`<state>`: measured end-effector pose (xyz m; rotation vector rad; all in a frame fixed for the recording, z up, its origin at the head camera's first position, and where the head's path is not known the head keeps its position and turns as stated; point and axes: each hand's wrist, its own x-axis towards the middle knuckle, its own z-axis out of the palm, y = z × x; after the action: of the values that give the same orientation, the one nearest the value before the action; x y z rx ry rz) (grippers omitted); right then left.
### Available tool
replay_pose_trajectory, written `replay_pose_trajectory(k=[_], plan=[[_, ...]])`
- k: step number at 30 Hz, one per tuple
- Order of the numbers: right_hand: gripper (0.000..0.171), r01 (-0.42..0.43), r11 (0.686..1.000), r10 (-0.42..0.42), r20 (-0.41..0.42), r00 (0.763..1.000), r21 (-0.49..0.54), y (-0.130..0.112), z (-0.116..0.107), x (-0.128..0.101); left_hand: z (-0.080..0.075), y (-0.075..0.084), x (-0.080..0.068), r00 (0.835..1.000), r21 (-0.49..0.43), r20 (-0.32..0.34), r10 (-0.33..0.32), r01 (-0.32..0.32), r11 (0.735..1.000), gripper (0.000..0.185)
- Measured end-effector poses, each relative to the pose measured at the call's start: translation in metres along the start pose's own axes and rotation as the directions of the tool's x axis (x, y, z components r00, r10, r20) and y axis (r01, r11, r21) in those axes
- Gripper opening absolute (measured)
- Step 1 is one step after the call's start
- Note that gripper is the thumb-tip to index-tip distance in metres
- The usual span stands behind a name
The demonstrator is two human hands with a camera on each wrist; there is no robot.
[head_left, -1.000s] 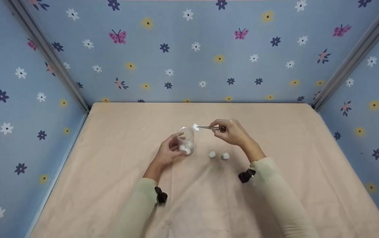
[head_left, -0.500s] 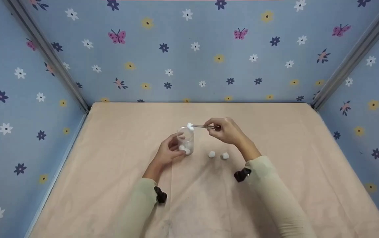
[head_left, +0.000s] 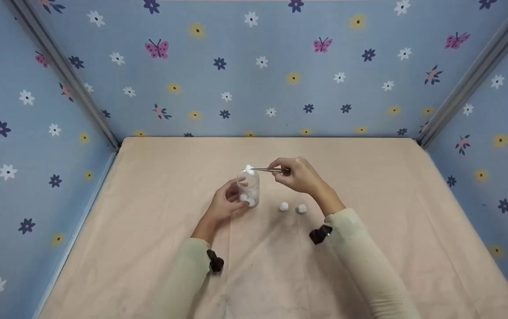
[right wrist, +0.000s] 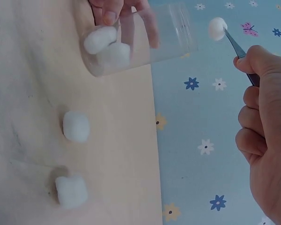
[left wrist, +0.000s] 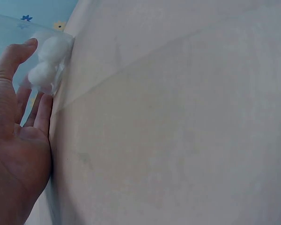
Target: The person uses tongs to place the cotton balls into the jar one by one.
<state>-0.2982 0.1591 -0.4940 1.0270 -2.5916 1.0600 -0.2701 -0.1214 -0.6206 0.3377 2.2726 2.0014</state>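
My left hand (head_left: 225, 203) grips a clear plastic jar (head_left: 254, 188) from its left side, thumb and fingers around the lower part. Inside lie white cotton balls (left wrist: 54, 49), gathered at the bottom. With curled fingers my right hand (head_left: 298, 175) holds metal tweezers (head_left: 262, 169), whose tips pinch one cotton ball (right wrist: 218, 29). In the head view that ball overlaps the jar's far rim; the right wrist view shows it just beyond the open mouth, apart from the rim. Two more cotton balls (right wrist: 76, 126) (right wrist: 71, 191) rest on the cloth to the right of the jar.
A pale peach cloth (head_left: 169, 177) covers the table. Blue flowered panels (head_left: 254, 88) stand behind it and at both sides, with grey metal posts (head_left: 65, 73) at the corners. Dark wrist cameras (head_left: 215, 261) sit at both sleeve cuffs.
My right hand has moved left, carrying the tweezers and their cotton ball from right of the jar to over its mouth. The left hand and jar have stayed nearly still.
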Motion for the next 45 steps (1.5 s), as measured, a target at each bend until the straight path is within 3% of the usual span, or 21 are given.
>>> replay_pose_trajectory(k=[12,26,45], plan=[[0.024,-0.026,1.000,0.026,0.040,0.999,0.005,-0.001,0.004,0.000,0.001,0.003,-0.001,1.000,-0.014,0.001,-0.030,0.030,0.999,0.078],[0.022,-0.026,1.000,0.026,0.040,0.999,0.008,0.001,0.003,-0.003,0.000,0.004,-0.001,1.000,-0.009,0.009,-0.022,0.022,1.000,0.081],[0.026,-0.020,1.000,0.020,0.021,1.000,0.011,0.008,-0.009,-0.024,0.000,0.002,-0.001,0.999,-0.017,0.009,-0.036,0.037,0.999,0.079]])
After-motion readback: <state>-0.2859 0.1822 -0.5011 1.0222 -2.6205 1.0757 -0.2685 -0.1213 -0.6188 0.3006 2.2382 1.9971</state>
